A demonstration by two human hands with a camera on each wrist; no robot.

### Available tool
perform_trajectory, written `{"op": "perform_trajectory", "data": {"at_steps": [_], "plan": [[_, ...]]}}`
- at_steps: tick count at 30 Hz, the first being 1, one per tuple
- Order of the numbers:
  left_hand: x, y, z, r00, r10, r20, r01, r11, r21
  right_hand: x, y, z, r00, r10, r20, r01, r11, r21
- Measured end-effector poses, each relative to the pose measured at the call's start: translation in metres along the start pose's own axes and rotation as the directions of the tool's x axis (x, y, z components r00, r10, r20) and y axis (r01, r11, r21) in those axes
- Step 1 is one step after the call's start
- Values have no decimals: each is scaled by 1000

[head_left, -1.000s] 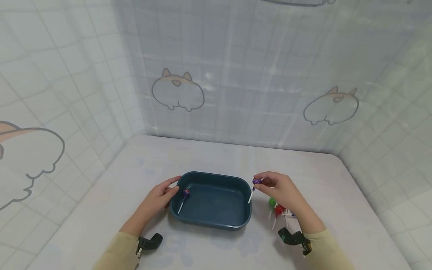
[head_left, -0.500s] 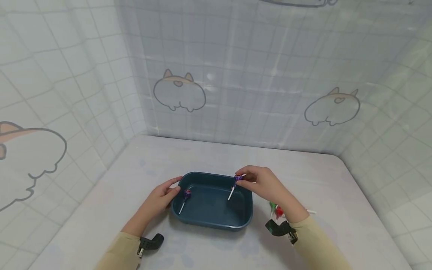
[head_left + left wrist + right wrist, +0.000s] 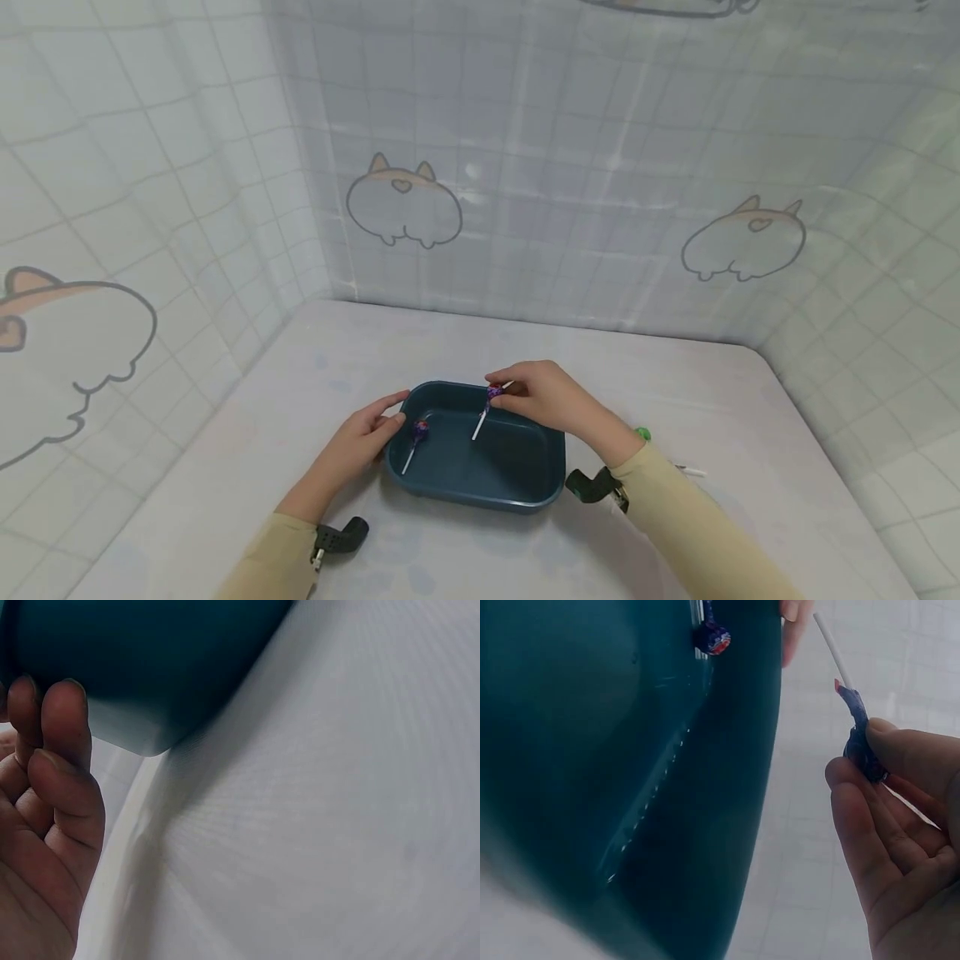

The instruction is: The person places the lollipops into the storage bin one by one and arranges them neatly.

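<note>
In the head view a dark teal tray (image 3: 480, 497) sits on the table. My left hand (image 3: 360, 442) holds its left end, thumb at the rim and bent fingers (image 3: 66, 720) against the outer wall. My right hand (image 3: 551, 400) is over the tray's far side. Between thumb and fingertips it pinches a purple-wrapped lollipop (image 3: 861, 750) by the candy end, its white stick (image 3: 478, 427) slanting down over the tray. Inside the tray, near the left end, lies another lollipop (image 3: 420, 431) with a purple and red wrapper.
Right of the tray, a green lollipop (image 3: 642, 433) and a white stick (image 3: 692, 471) show around my right forearm, which hides other lollipops. Tiled-pattern sheets with cartoon drawings (image 3: 405, 204) enclose the table (image 3: 375, 342) at the back and sides.
My right hand has carried the purple lollipop leftward, from beside the tray's right end to above its far middle. My left hand keeps its place at the tray's left end.
</note>
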State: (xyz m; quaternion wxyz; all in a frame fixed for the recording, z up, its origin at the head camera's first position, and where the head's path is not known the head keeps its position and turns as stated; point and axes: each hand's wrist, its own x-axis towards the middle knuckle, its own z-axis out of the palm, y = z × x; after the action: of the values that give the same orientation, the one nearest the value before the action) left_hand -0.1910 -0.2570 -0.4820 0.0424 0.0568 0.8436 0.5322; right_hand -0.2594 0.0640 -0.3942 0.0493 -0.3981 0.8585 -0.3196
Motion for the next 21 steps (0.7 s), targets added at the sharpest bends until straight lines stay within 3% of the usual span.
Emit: {"op": "perform_trajectory", "data": {"at_steps": [12,21], "plan": [[0,0,0,1000,-1,11,1,999,-39,37,-18,12,990,-49,133,63,993,-100],[2,-1,0,1000,-5,11,6,998,-60,60,-24,35,976,4,219,32,987,-157]]}}
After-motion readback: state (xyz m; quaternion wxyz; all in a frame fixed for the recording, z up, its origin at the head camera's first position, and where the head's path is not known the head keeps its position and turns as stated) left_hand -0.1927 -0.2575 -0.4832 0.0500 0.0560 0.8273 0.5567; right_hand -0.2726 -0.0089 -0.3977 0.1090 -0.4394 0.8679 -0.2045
